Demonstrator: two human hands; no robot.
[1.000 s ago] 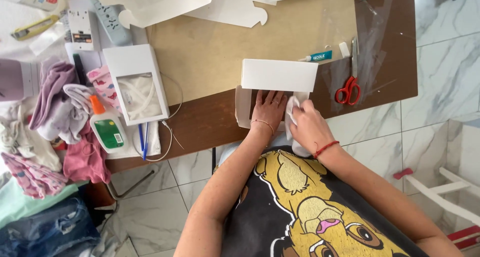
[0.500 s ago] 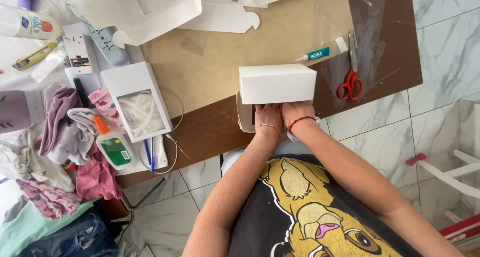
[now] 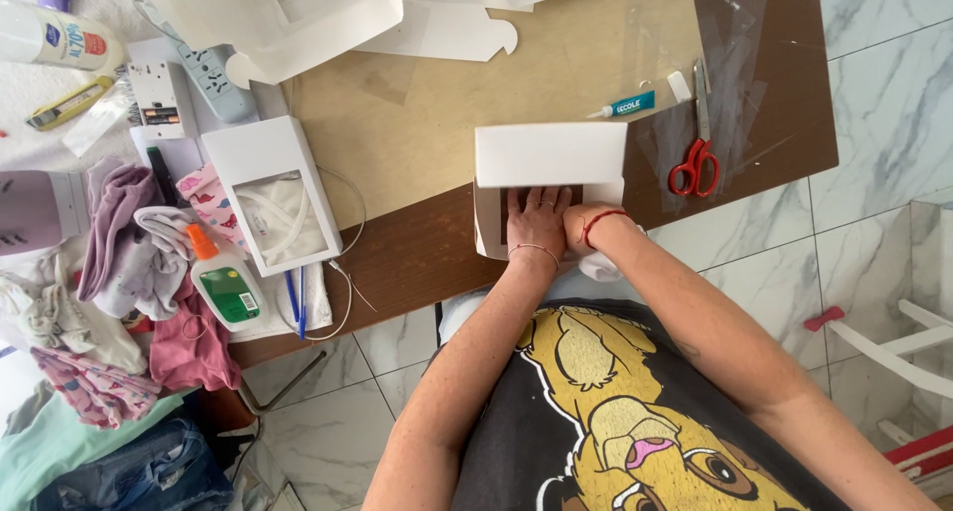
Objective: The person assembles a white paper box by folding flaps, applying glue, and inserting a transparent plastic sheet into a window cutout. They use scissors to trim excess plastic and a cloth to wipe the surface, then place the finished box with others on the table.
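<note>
A white cardboard box (image 3: 551, 153) lies open toward me at the front edge of the brown table (image 3: 397, 263). My left hand (image 3: 536, 218), a thin bracelet on its wrist, lies flat with fingers stretched inside the box's opening, pressing on its inner panel. Beside it and touching it, my right hand (image 3: 581, 225), with a red cord around the wrist, reaches into the same opening. Its fingers are hidden under the box's top panel. A white flap (image 3: 600, 265) of the box hangs below my right wrist.
Red scissors (image 3: 693, 163) and a small glue tube (image 3: 625, 105) lie right of the box on a clear plastic sheet (image 3: 740, 64). To the left are a windowed white box (image 3: 273, 198), an orange-capped glue bottle (image 3: 226, 285), clothes (image 3: 119, 263) and a power strip (image 3: 210, 74). Flat cardboard cutouts (image 3: 328, 14) lie at the back.
Both hands have gone from the box's near edge into its opening and now lie side by side. The right hand's fingers have slipped out of sight under the top panel.
</note>
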